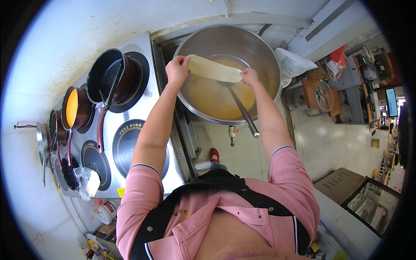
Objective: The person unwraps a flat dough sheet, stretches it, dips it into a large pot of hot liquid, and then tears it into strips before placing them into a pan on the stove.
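Observation:
A flat, pale strip that looks like dough (214, 69) is stretched between my two hands above a large round steel pot (227, 39). At its left end, my left hand (178, 69) pinches it between thumb and fingers. The other end is pinched by my right hand (249, 77). Below it the pot holds a cloudy yellowish liquid (214, 104). A long-handled steel ladle (242, 109) leans out over the pot's near rim; its head is partly hidden by the strip and the liquid.
Left of the pot, a steel cooktop (136, 120) carries a dark saucepan (107, 76) and a smaller pan of orange liquid (72, 107). A tap (232, 135) sticks out below the pot's rim. A white bag (294, 61) lies to the right, near a clear round container (324, 96).

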A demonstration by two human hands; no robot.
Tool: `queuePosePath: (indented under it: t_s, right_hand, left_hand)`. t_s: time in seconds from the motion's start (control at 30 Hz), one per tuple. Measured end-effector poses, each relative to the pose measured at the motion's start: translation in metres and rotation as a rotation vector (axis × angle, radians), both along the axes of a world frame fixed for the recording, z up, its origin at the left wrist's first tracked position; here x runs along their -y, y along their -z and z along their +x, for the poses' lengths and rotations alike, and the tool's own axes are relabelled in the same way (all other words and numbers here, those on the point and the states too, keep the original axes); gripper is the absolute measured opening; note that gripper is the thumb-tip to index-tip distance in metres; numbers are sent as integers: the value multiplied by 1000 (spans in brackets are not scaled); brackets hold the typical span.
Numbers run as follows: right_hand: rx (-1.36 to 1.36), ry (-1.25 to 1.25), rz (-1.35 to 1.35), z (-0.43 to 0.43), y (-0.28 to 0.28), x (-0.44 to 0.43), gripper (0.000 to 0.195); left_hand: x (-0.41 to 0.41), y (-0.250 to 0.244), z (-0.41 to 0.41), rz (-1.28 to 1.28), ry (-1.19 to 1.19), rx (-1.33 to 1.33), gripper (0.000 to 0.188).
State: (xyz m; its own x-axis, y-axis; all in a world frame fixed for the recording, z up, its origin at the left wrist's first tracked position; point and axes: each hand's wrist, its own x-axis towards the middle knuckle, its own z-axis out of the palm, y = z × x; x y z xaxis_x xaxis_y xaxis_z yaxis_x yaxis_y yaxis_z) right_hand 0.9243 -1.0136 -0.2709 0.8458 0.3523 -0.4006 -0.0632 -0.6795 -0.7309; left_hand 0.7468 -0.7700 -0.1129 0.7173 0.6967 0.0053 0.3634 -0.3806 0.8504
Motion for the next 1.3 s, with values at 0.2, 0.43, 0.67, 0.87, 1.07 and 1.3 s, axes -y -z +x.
queuePosePath:
  t_s: [0.2,0.43,0.67,0.87,1.07,1.3]
  right_hand:
    - [-69,-58,-36,-9,0,-11,15]
    - [-242,102,183,-19,-7,-13,17]
    - [-427,262,920,-11,-32,13,21]
    - [-355,342,898,-4,-50,18,21]
    - [68,161,705,-1,-26,19,14]
    - [217,87,428,1,-22,17,29]
  left_hand:
    - [1,-10,-3,-41,33,3,23]
    - [-8,-5,-4,-75,65,-1,24]
    - [-19,11,-12,-276,19,145,29]
    - [-18,22,-19,-60,-37,152,26]
    - [1,18,-19,301,114,343,15]
    - [6,32,-20,455,157,127,12]
